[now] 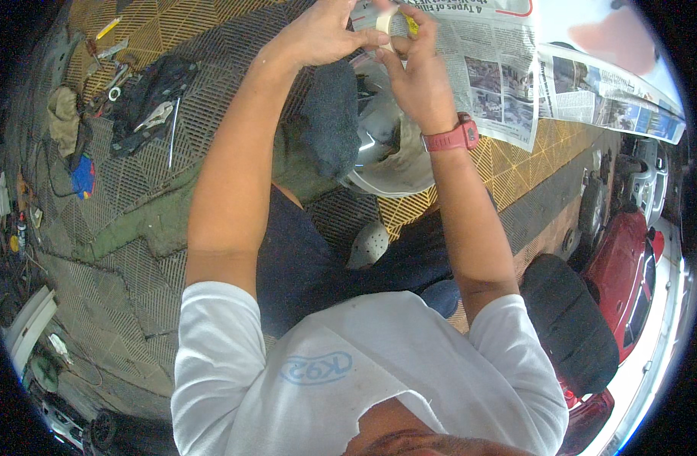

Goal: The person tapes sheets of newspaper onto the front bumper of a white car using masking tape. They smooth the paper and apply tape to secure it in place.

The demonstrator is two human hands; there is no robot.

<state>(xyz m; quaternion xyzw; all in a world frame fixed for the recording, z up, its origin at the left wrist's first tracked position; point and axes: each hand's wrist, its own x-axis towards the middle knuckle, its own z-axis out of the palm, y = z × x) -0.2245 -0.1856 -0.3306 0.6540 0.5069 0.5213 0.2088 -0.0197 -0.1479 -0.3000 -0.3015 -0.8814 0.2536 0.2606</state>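
A: Going left to right, what's on the floor?

B: Hand tools [147,114] on a dark cloth at the floor's left edge. Then the left hand [318,34] and right hand [417,72], both raised, each grip pinched on a roll of masking tape [386,23] held up against the newspaper [500,68].

A: How best to peel it?

B: I'd steady the roll, pulling slowly. The silvery curved panel [379,137] sits close beneath the wrists.
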